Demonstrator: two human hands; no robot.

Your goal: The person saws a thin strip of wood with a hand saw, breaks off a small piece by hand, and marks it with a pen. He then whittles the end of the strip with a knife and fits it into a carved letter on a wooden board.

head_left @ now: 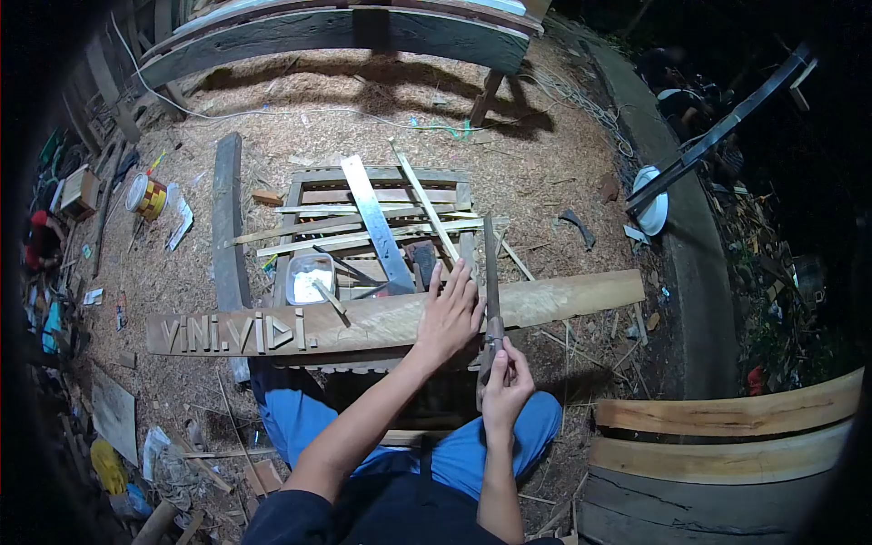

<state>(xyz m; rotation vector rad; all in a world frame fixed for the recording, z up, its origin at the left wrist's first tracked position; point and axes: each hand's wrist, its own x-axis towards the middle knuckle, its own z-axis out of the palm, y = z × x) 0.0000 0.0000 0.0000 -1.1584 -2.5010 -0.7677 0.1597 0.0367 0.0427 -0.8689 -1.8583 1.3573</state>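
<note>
A long wooden board lies across my lap, with raised letters made from thin wood strips on its left part reading "VINI.VIDI.". My left hand rests on the board with its fingers stretched out, near the end of a thin strip. Crossing the board just to its right is a long dark knife, like a machete, with its blade pointing away from me. My right hand is closed, thumb and fingers pinched at the knife's handle end. Its fingers partly hide what they grip.
Beyond the board, a slatted wooden frame carries loose strips, a metal ruler and a tub of white stuff. A dark beam lies left. Planks are at lower right; a workbench stands at the back.
</note>
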